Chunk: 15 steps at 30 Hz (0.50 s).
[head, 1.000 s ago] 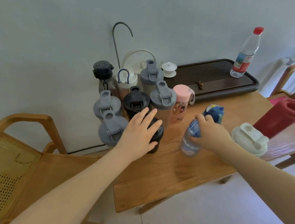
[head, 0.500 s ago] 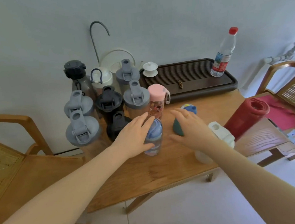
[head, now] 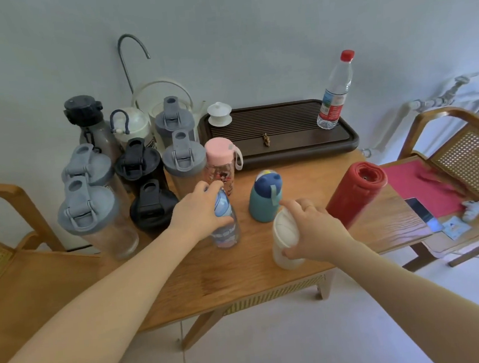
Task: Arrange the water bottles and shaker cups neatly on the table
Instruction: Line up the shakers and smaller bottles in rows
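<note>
On the wooden table (head: 241, 279), my left hand (head: 197, 214) grips the top of a clear blue bottle (head: 226, 226) standing upright. My right hand (head: 315, 232) is closed over a white cup (head: 284, 241) near the front edge. Between them stands a teal bottle with a blue lid (head: 264, 198). A pink-lidded bottle (head: 222, 161) stands just behind the blue one. To the left, several grey-lidded shakers (head: 87, 212) and black-lidded shakers (head: 152, 207) stand packed in rows. A red bottle (head: 355, 191) stands to the right.
A dark tea tray (head: 288, 154) at the back holds a plastic water bottle with a red cap (head: 333, 92) and a small white lidded cup (head: 219, 114). Wooden chairs flank the table, left (head: 16, 258) and right (head: 461, 147); a phone (head: 422, 213) lies on the right one.
My right hand moved from the teal bottle to the white cup and closed on it. My left hand stays on the blue bottle. The view shifted slightly.
</note>
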### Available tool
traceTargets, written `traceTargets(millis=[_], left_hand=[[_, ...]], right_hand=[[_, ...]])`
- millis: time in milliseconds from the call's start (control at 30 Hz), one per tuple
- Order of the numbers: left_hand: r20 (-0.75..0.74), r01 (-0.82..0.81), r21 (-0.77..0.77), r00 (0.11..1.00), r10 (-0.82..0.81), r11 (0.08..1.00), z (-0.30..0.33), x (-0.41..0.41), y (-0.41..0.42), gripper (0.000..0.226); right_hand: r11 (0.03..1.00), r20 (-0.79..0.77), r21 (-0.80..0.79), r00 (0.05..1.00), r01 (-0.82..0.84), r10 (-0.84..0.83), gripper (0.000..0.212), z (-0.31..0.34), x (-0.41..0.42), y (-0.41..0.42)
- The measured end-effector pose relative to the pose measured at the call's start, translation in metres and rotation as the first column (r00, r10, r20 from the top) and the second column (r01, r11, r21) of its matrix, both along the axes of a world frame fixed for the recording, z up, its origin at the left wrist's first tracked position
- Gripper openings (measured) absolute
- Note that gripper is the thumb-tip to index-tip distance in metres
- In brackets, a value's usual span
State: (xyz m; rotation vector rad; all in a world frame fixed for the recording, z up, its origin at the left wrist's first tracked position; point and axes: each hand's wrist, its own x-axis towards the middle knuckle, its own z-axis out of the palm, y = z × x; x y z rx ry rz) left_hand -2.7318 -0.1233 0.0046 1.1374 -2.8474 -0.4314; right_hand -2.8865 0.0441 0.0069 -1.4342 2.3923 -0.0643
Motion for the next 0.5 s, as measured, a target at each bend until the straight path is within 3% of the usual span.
traceTargets(millis=[200, 400, 500], left_hand=[[-0.037, 0.002, -0.014, 0.999, -0.003, 1.0, -0.004, -0.044, 0.006, 0.075], [-0.119, 0.1, 0.306, 0.991, -0.066, 0.947, 0.003, -0.031, -0.002, 0.089], [-0.07, 0.109, 0.299, 0.993, -0.093, 0.948, 0.012, 0.006, -0.011, 0.08]], right_hand=[[0.99, 0.045, -0.14, 0.999, -0.014, 0.021, 0.097, 0.02, -0.005, -0.003], [0.982, 0.07, -0.122, 0.985, -0.146, 0.155, 0.098, 0.03, 0.02, -0.004], [0.962, 0.066, -0.13, 0.966, -0.238, 0.248, 0.095, 0.024, 0.049, -0.022]])
